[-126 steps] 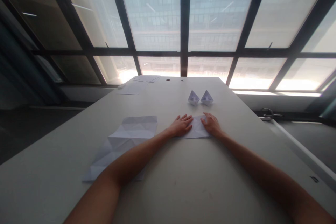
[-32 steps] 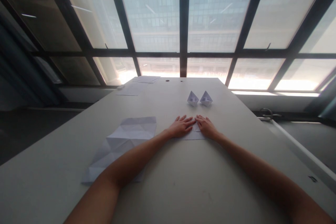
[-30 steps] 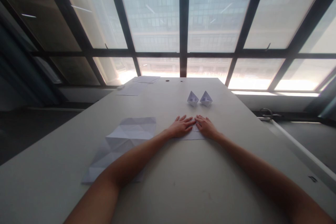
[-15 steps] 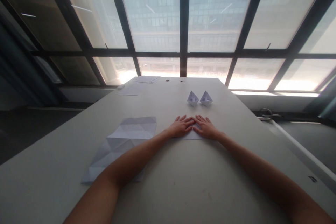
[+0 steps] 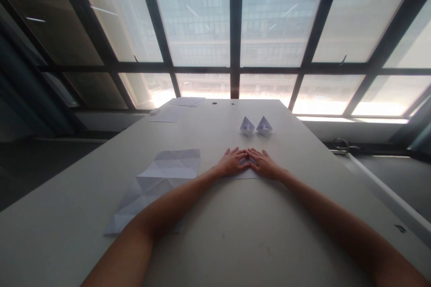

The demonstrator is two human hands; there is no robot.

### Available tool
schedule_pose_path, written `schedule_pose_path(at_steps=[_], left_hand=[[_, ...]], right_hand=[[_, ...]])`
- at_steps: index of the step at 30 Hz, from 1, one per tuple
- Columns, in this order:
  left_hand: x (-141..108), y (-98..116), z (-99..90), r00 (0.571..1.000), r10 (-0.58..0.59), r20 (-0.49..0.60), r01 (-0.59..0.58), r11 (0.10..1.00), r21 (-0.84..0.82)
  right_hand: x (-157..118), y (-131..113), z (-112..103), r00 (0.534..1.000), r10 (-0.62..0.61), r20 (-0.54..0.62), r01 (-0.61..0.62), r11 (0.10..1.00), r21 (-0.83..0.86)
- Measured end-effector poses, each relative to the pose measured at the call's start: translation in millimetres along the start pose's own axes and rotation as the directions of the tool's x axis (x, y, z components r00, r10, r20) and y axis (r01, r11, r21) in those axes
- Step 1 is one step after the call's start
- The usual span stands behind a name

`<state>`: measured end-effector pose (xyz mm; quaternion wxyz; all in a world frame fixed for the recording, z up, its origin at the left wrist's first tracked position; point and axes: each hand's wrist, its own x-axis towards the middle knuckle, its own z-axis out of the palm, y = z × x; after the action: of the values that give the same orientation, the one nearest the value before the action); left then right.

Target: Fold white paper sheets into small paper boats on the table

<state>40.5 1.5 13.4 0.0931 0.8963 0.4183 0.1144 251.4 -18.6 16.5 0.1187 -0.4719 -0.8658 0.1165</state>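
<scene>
Flat on the table lies a folded sheet of white paper (image 5: 247,174), mostly covered by both hands. My left hand (image 5: 232,162) rests on its left part with fingers stretched out. On the right part my right hand (image 5: 264,163) lies flat, fingers extended and angled inward. The fingertips of the two hands meet near the paper's top. Beyond them stand two folded paper boats, the left boat (image 5: 247,126) and the right boat (image 5: 264,126), side by side.
A creased, unfolded paper sheet (image 5: 175,163) lies to the left, partly under my left forearm. Several flat sheets (image 5: 168,113) are at the far left of the white table (image 5: 215,251). Large windows (image 5: 202,18) rise behind the table.
My right fingers have shifted very slightly on the folded paper. The boats and the other sheets stay where they were.
</scene>
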Motion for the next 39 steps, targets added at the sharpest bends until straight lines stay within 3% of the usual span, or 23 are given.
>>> schedule_pose_path(at_steps=[9, 22, 32, 39], left_hand=[[0, 0, -2.5, 0.999, -0.007, 0.048, 0.005, 1.0, 0.026], [0, -2, -0.4, 0.999, -0.01, 0.043, 0.008, 0.999, 0.044], [-2, 0, -0.2, 0.999, 0.008, 0.041, -0.01, 0.999, 0.047], [-1, -2, 0.1, 0.999, 0.024, 0.048, -0.026, 0.999, 0.046]], right_hand=[[10, 9, 13, 0.987, -0.001, -0.163, 0.008, 0.999, 0.044], [8, 6, 6, 0.977, 0.073, -0.198, -0.078, 0.997, -0.014], [4, 4, 7, 0.998, 0.052, -0.035, -0.054, 0.997, -0.054], [5, 7, 8, 0.999, 0.028, -0.031, -0.029, 0.999, -0.027]])
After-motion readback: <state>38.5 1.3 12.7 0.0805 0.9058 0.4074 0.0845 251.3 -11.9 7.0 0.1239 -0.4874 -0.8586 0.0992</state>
